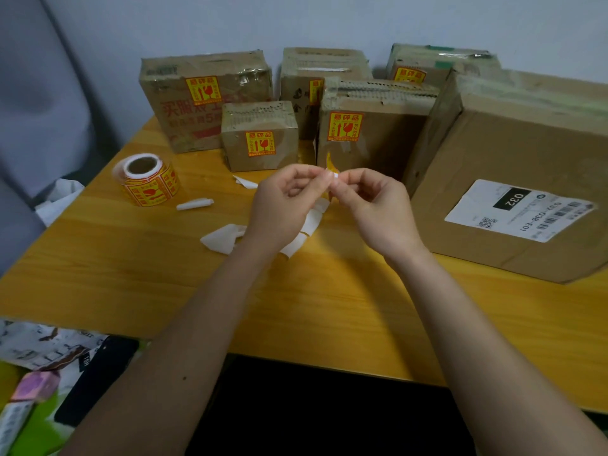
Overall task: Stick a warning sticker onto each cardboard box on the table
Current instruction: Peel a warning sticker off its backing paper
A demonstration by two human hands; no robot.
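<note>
So, closest in, the left hand (283, 200) and right hand (371, 205) are together above the yellow wooden table (296, 307), fingertips of both pinching one yellow-and-orange warning sticker (330, 169) and its white backing, apparently mid-peel. Risk here: the thin sticker could curl onto itself or cling to a fingertip, or tear if the backing comes off crooked. Loose white backing scraps (223, 238) lie under the hands and could snag the sticky side. Left of that sits the yellow sticker roll (148, 179). The big brown cardboard box with the white shipping label (513, 159) on the right shows no sticker on its visible faces, probably next. Five smaller brown cardboard boxes (260, 136) behind already wear theirs.
</note>
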